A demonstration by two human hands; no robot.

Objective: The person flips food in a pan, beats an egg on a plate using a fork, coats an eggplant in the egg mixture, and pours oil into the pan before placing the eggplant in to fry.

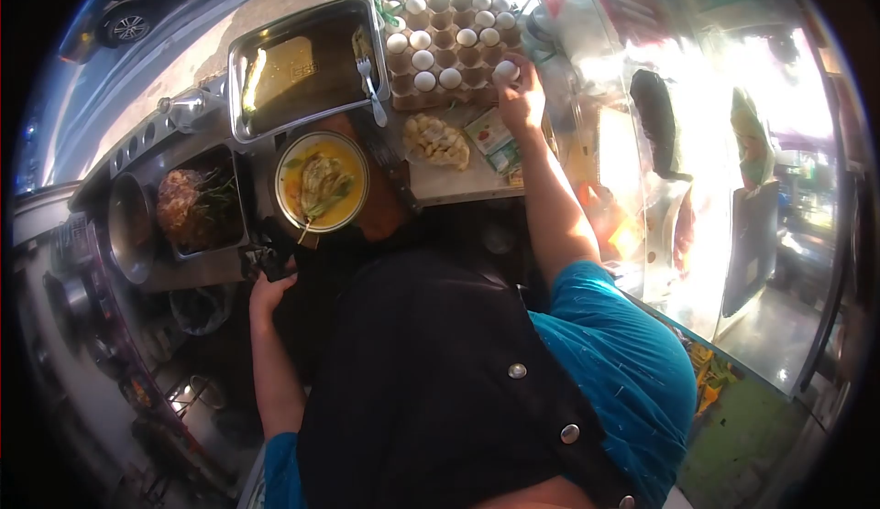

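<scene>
My right hand [522, 101] is closed around a white egg [505, 71] at the right front corner of a cardboard egg tray [401, 99]. Several more white eggs sit in the tray's cups, and other cups hold nothing. My left hand [271, 291] is low on the left, its fingers curled against a black object [260, 258] whose kind I cannot make out. Beside it stands a round bowl [283, 208] of yellow liquid like beaten egg. A leafy piece of food [323, 184] lies in the liquid, with a stem reaching the rim.
Behind the bowl is a metal tray [240, 129] with oily liquid and a fork [368, 83] on its edge. A pan of browned food [188, 207] stands left. Pale chunks in a bag [436, 141] and small packets [495, 138] lie near the egg tray. Glass panels [669, 225] rise at right.
</scene>
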